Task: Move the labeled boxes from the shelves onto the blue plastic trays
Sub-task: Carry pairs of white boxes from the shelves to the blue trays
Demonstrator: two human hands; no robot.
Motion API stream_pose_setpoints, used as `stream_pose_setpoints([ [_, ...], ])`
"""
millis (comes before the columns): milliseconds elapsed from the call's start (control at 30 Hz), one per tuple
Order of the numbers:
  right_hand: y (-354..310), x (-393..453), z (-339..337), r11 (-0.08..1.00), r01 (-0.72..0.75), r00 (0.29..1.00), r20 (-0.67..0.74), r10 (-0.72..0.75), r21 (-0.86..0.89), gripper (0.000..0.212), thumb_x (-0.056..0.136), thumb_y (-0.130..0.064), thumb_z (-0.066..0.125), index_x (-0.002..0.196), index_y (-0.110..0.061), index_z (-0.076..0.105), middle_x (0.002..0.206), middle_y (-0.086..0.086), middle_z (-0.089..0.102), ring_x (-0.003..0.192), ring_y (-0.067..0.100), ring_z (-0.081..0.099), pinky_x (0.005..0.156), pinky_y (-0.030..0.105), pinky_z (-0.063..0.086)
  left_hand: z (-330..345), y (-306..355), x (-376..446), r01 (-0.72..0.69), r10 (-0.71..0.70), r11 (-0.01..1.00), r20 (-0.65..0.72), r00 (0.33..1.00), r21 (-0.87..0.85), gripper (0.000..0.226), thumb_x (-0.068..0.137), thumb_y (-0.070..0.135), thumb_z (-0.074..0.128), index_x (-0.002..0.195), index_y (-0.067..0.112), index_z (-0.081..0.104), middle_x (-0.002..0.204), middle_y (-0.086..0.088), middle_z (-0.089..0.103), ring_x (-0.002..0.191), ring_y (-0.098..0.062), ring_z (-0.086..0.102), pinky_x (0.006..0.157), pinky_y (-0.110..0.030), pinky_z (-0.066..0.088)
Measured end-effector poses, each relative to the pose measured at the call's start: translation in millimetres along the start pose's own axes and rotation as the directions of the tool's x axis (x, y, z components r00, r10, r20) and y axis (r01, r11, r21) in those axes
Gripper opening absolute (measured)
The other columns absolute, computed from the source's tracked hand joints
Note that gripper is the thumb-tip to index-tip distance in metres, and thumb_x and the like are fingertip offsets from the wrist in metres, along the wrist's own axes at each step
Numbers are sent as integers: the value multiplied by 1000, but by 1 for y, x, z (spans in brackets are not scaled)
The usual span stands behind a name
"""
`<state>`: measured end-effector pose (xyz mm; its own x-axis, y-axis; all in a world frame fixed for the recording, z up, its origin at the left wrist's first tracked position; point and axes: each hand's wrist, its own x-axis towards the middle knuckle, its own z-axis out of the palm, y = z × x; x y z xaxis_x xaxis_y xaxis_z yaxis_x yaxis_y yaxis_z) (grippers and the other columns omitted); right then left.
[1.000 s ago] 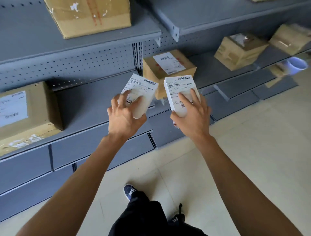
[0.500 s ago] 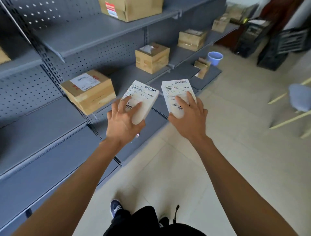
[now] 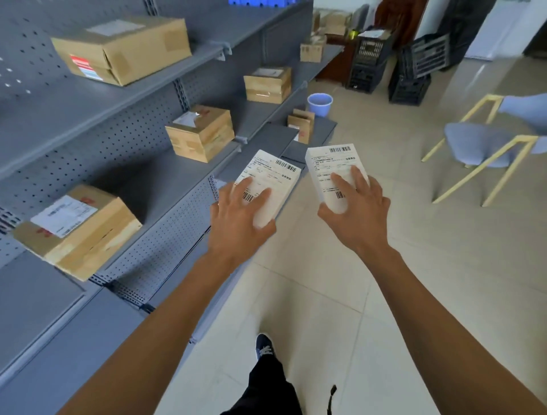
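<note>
My left hand [image 3: 236, 225] grips a small white labeled box [image 3: 273, 180] from above, fingers spread over its label. My right hand [image 3: 359, 216] grips a second white labeled box [image 3: 331, 166] the same way. Both boxes are held in the air over the tiled floor, just right of the grey shelves [image 3: 148, 89]. Several brown cardboard boxes stay on the shelves: one at lower left [image 3: 77, 231], one in the middle [image 3: 201, 133], one on the upper shelf [image 3: 121, 50]. A strip of blue plastic [image 3: 260, 2] shows at the top edge above the shelves.
A blue bucket [image 3: 319, 104] stands on the floor by the shelf end. Black crates [image 3: 414, 68] are stacked at the back. A blue chair with yellow legs [image 3: 479, 154] stands to the right. My foot [image 3: 265, 349] is on the tiled floor below.
The view has swung to the right along the shelves, bringing the aisle, crates and chair into sight. Both hands keep hold of their white boxes and have come away from the shelf.
</note>
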<state>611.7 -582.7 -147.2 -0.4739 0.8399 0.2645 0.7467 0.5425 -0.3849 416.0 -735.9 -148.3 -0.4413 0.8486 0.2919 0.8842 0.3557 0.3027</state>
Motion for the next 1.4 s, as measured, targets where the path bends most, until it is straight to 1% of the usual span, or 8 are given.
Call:
stream_pose_setpoints([
  [167, 18, 60, 4, 998, -55, 998, -18, 54, -32, 71, 81, -61, 55, 147, -36, 45, 164, -1, 23, 147, 33, 19, 112, 53, 25, 29, 3, 78, -35, 37, 997, 25, 999, -72, 71, 75, 64, 43, 139, 36, 56, 158, -1, 34, 144, -31, 24, 108, -57, 36],
  [333, 43, 111, 10, 990, -127, 990, -74, 122, -68, 72, 78, -62, 55, 145, -36, 47, 163, -1, 26, 146, 34, 23, 109, 52, 27, 61, 14, 151, -83, 92, 986, 59, 994, -146, 67, 75, 58, 56, 138, 35, 58, 158, -1, 35, 144, -30, 23, 111, -57, 33],
  [533, 83, 161, 7, 967, -233, 965, -147, 217, -100, 73, 73, -63, 53, 141, -36, 51, 160, -3, 31, 142, 34, 29, 105, 50, 32, 95, 51, 223, -172, 191, 972, 115, 975, -157, 64, 81, 53, 69, 141, 35, 55, 160, 0, 31, 145, -27, 18, 113, -54, 30],
  [700, 139, 205, 2, 951, -299, 940, -198, 277, -86, 72, 73, -61, 55, 141, -36, 52, 159, -3, 33, 139, 33, 32, 101, 49, 34, 129, 89, 282, -226, 249, 959, 134, 959, -169, 65, 82, 53, 71, 142, 37, 53, 160, 2, 30, 146, -26, 20, 112, -51, 33],
  [933, 231, 281, -15, 955, -291, 928, -259, 268, -57, 70, 73, -58, 57, 139, -34, 54, 158, -2, 36, 137, 34, 35, 98, 49, 36, 169, 166, 371, -272, 290, 951, 117, 950, -148, 64, 81, 50, 73, 141, 36, 55, 160, 1, 31, 146, -27, 21, 112, -52, 33],
  [1100, 285, 336, -38, 955, -290, 930, -256, 264, -69, 69, 76, -54, 63, 142, -36, 51, 160, -4, 31, 141, 33, 31, 103, 47, 33, 193, 215, 423, -255, 271, 956, 104, 957, -144, 63, 81, 50, 73, 141, 38, 55, 160, 2, 32, 147, -26, 20, 110, -52, 34],
  [1233, 316, 378, -48, 960, -277, 932, -253, 258, -45, 71, 75, -59, 55, 142, -36, 50, 161, -5, 29, 142, 32, 29, 104, 49, 32, 211, 239, 461, -250, 263, 959, 98, 960, -132, 64, 82, 50, 72, 142, 38, 53, 160, 1, 31, 146, -27, 20, 111, -54, 33],
  [1400, 347, 433, -36, 961, -276, 939, -221, 262, -33, 70, 76, -59, 55, 143, -37, 47, 161, -6, 27, 143, 31, 26, 107, 50, 30, 238, 254, 515, -228, 241, 966, 98, 966, -125, 64, 82, 49, 73, 142, 36, 53, 159, 0, 32, 145, -27, 21, 111, -53, 33],
])
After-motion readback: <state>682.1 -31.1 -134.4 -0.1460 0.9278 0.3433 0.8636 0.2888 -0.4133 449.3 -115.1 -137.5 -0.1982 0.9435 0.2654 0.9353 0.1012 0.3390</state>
